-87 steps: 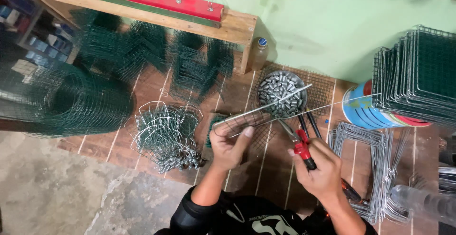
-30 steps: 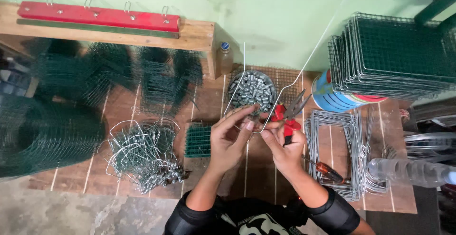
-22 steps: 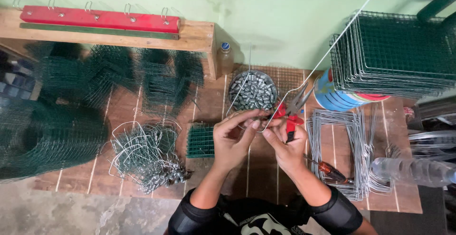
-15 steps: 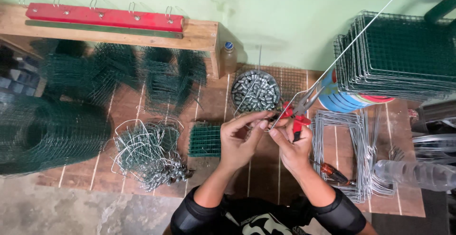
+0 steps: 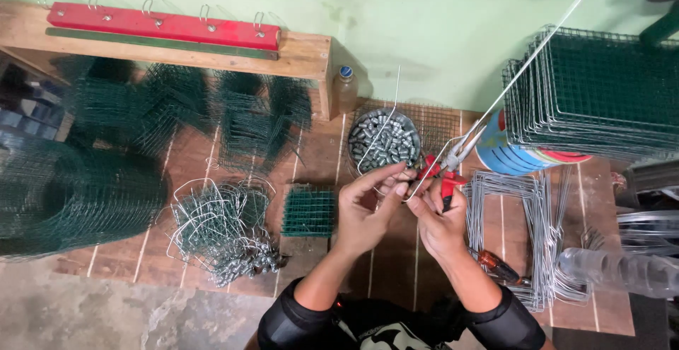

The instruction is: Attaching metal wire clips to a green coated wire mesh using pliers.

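Note:
My left hand point(image 5: 368, 205) pinches a bent length of silver wire point(image 5: 378, 134) whose loop rises over a round bowl of small metal sleeves point(image 5: 385, 141). My right hand point(image 5: 438, 219) grips red-handled pliers point(image 5: 445, 169), their jaws closed on the wire where a long straight piece point(image 5: 527, 60) runs up to the right. Both hands meet just below the bowl, above the wooden board point(image 5: 382, 258).
Stacked green mesh panels point(image 5: 601, 88) rest on a blue drum at right. Bent wire frames point(image 5: 523, 222) and a second tool point(image 5: 498, 265) lie by my right arm. Wire hooks point(image 5: 219, 226), a small mesh square point(image 5: 308, 212), mesh rolls point(image 5: 64, 194) and a red hook bar point(image 5: 163, 24) are left.
My hands came together over the board; the pliers closed on the wire and the long wire end swung up and to the right.

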